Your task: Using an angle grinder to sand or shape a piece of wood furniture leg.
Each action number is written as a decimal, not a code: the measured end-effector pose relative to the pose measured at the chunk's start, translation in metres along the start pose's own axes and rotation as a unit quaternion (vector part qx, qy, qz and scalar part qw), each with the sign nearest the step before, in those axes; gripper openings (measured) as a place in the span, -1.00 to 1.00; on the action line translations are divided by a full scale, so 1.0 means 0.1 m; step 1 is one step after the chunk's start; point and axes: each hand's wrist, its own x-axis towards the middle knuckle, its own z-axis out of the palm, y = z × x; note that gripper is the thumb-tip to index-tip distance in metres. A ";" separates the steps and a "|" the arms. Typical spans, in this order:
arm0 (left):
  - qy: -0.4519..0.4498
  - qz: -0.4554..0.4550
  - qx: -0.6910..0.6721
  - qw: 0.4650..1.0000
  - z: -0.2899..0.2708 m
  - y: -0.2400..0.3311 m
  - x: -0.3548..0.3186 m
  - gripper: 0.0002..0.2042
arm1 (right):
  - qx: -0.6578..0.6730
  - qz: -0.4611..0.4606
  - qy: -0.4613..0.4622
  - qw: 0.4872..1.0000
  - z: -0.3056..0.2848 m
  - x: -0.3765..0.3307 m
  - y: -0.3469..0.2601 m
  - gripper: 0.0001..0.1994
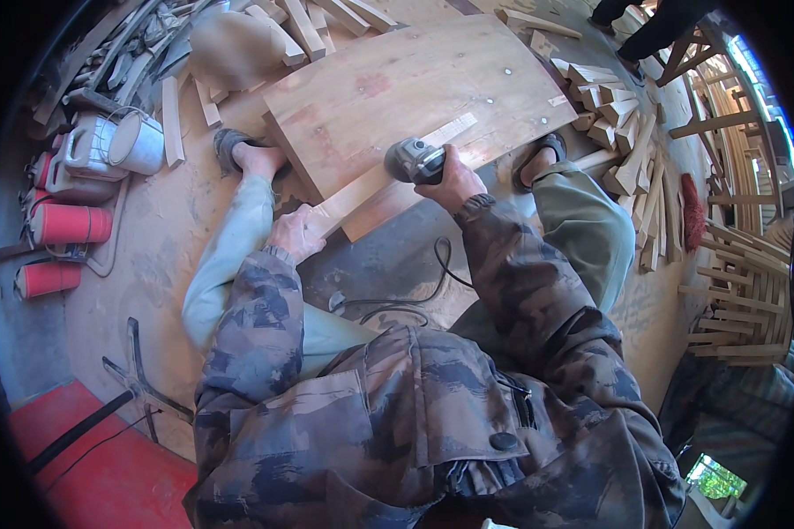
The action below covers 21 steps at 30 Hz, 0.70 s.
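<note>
A long pale strip of wood (355, 195) lies slantwise across a low plywood-topped bench (415, 79) between my knees. Its near end is gripped by my left hand (295, 233), the fingers closed over it. My right hand (458, 183) is wrapped round the body of a grey and black angle grinder (419, 160). The grinder's head sits over the middle of the strip; its disc is hidden, so I cannot tell whether it touches the wood. A black power cord (441, 269) loops on the floor below the bench.
Cut wood blocks (622, 132) are piled on the right, beside stacked slatted frames (737, 291). White buckets (137, 141) and red canisters (72, 223) stand at the left. Offcuts (304, 31) lie behind the bench. Another person's legs (653, 40) show at the far right.
</note>
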 end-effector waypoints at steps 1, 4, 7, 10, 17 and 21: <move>-0.005 -0.010 -0.002 1.000 -0.03 0.01 -0.02 -0.50 | 0.003 -0.001 0.001 1.000 0.01 0.04 0.03 -0.12; -0.007 -0.009 0.001 1.000 -0.02 0.03 0.00 -0.49 | -0.005 0.049 0.057 0.997 -0.07 0.16 0.15 -0.24; 0.008 -0.007 0.012 1.000 0.05 0.02 0.03 -0.49 | 0.041 0.055 0.091 0.993 -0.15 0.23 0.33 -0.25; 0.010 -0.009 0.022 1.000 0.04 0.08 0.03 -0.50 | 0.036 0.009 0.041 0.998 -0.01 0.08 0.23 -0.26; 0.011 -0.007 0.024 1.000 0.01 0.04 -0.01 -0.51 | 0.020 -0.075 -0.084 0.994 0.28 -0.25 -0.43 -0.28; -0.007 -0.014 0.034 0.999 0.00 0.07 0.00 -0.49 | -0.003 -0.028 -0.056 0.998 0.14 -0.10 -0.27 -0.19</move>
